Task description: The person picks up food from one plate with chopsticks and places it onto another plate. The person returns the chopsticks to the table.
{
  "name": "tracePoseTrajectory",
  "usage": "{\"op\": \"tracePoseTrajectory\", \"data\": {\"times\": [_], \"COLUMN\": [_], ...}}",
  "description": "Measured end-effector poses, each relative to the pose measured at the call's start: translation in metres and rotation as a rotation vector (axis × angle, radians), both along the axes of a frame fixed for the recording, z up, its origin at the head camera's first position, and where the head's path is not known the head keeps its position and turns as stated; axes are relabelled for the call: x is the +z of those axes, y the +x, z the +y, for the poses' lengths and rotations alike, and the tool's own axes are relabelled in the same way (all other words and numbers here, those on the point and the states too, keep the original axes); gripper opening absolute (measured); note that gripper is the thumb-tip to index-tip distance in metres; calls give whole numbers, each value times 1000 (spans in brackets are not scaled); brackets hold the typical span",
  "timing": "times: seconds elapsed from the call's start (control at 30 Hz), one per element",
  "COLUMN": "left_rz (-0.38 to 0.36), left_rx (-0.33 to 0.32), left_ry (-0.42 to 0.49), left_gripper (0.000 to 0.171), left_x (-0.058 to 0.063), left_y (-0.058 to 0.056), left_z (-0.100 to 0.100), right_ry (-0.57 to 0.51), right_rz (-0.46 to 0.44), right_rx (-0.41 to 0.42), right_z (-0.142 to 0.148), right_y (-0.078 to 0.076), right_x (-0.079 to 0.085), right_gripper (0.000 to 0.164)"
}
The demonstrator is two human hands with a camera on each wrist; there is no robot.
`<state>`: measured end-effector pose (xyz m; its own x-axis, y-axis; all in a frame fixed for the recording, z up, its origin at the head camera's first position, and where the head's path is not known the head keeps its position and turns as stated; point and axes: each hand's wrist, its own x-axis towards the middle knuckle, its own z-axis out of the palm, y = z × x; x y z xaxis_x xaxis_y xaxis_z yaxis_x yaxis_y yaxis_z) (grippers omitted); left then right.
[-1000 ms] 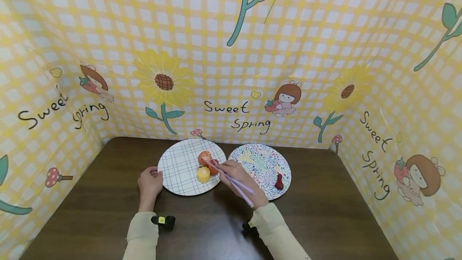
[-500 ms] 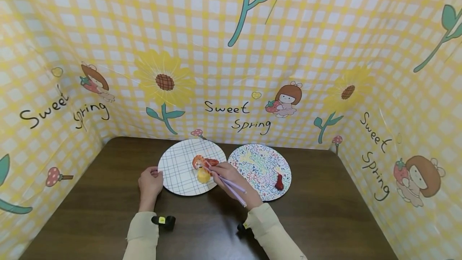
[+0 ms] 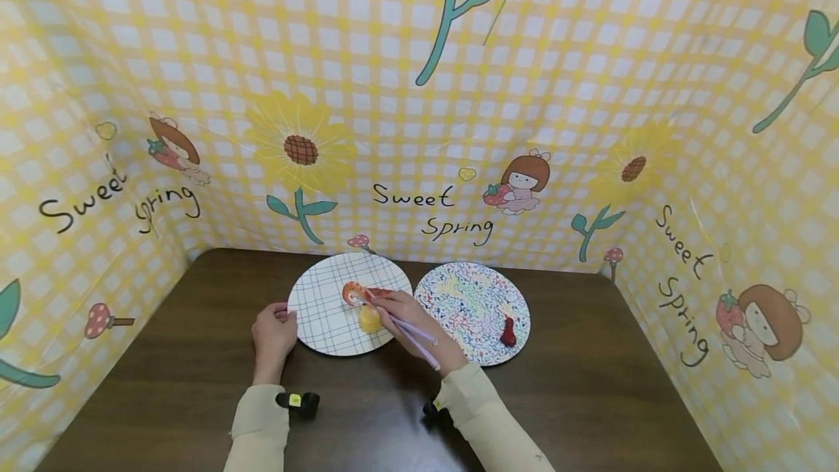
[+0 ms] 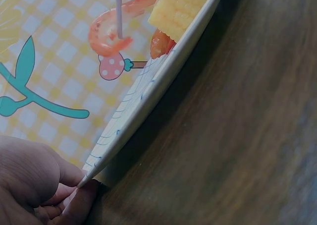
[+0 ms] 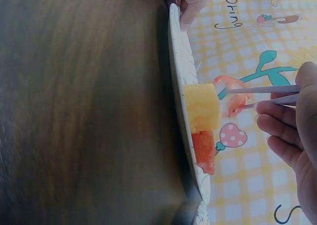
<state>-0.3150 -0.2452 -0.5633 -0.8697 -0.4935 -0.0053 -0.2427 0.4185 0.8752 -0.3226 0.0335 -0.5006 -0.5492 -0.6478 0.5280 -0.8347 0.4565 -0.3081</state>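
Observation:
My right hand [image 3: 419,323] grips a pair of pale purple chopsticks [image 5: 262,90], whose tips pinch a curled orange-and-white shrimp [image 4: 101,36]. Both wrist views show the shrimp raised over the left plate [image 3: 317,312], which is white with blue grid lines. On that plate sits a yellow piece of corn [image 3: 370,320]. Beside the corn lies an orange-red food piece [image 5: 204,153]; from above, my right hand mostly hides it. At the plate's left rim, my left hand [image 3: 274,337] pinches the edge between thumb and fingers.
A second plate [image 3: 452,290], speckled in many colours, stands close on the right. It carries a dark red, drumstick-shaped piece [image 3: 507,332]. Both plates rest on a dark wooden table [image 3: 367,406]. Yellow checked cloth [image 3: 419,130] walls the back and sides.
The right hand has shifted left with the chopsticks, carrying the shrimp leftward over the same plate. My left hand stays at the rim.

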Motion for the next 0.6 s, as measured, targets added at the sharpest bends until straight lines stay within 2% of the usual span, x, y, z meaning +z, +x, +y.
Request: {"op": "tracePoseTrajectory", "data": {"times": [0.33,0.6], "left_rz": [-4,-10], "left_rx": [2,-11], "left_ry": [9,7], "left_gripper": [35,37], "left_x": [4,6], "left_y": [1,3], "left_z": [1,0], "right_ry": [-17,24], "right_rz": [28,-71], "right_rx": [18,-26], "right_z": [-9,-9], "right_y": [-6,-5], "right_x": [-15,-16], "right_gripper": [26,32]}}
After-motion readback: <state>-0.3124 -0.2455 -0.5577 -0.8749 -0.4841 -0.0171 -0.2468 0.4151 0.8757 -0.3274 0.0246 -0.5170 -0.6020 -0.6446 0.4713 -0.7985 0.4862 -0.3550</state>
